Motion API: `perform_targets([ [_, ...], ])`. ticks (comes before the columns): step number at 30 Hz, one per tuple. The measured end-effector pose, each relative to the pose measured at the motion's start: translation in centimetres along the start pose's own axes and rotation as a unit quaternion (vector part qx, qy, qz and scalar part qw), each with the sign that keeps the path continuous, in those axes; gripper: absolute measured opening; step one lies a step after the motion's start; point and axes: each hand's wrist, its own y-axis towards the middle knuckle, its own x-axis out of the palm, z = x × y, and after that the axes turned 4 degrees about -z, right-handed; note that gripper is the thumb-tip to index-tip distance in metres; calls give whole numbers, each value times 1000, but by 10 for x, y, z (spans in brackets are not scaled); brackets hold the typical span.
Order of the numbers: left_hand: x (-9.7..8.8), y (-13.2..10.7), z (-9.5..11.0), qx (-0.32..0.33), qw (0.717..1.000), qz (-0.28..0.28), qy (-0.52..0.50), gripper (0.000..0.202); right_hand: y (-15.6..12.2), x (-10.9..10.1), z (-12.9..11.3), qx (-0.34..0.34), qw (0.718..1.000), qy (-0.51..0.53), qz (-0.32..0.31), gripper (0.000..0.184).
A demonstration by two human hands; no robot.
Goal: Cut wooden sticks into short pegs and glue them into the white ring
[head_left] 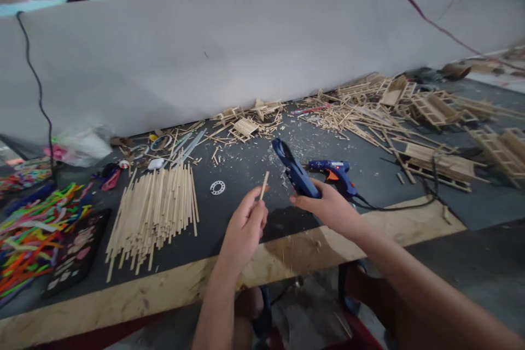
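Note:
My left hand (247, 224) pinches a short thin wooden stick (264, 185), which points up and slightly right. My right hand (326, 202) is wrapped round a dark blue hand tool (298, 172) that looks like a cutter, its looped end tilted up and left. Stick and tool are apart. Just beyond my right hand lies a blue glue gun (334, 170) with an orange trigger, its cord running right. To the left of my left hand lies a wide bundle of wooden sticks (158, 210). Between bundle and hand is a white ring with holes (217, 188).
Coloured pipe cleaners (33, 235) and a dark patterned case (77, 251) lie at far left. Loose sticks (353, 117) and small wooden frames (438, 109) crowd the back right. Small stick-built pieces (245, 127) stand near the grey wall (197, 60). The table has a bare wooden front edge (164, 292).

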Motion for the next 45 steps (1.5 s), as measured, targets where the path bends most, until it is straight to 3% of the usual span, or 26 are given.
perform_targets([
  [4,12,-10,0,1,996,-55,-74,41,-4,5,-4,-18,988,153,13,31],
  [9,28,-12,-6,-11,996,-76,-40,49,-10,8,-7,-58,960,272,35,24],
  [13,34,-14,-5,9,996,-89,10,55,-12,8,0,-64,956,276,75,21],
  [18,36,-15,-1,14,993,-118,27,54,-12,6,6,-52,952,290,82,24],
  [22,36,-16,1,56,991,-121,30,48,-13,5,6,-54,953,287,84,25],
  [26,34,-18,1,34,990,-131,38,54,-13,6,6,-58,951,291,86,24],
  [33,37,-18,-4,2,995,-98,19,52,-12,8,7,-49,955,283,76,25],
  [39,35,-18,-6,1,994,-63,88,49,-11,10,10,-31,965,248,79,27],
  [45,31,-21,-3,9,988,-72,137,47,-9,13,12,-14,969,224,101,31],
])
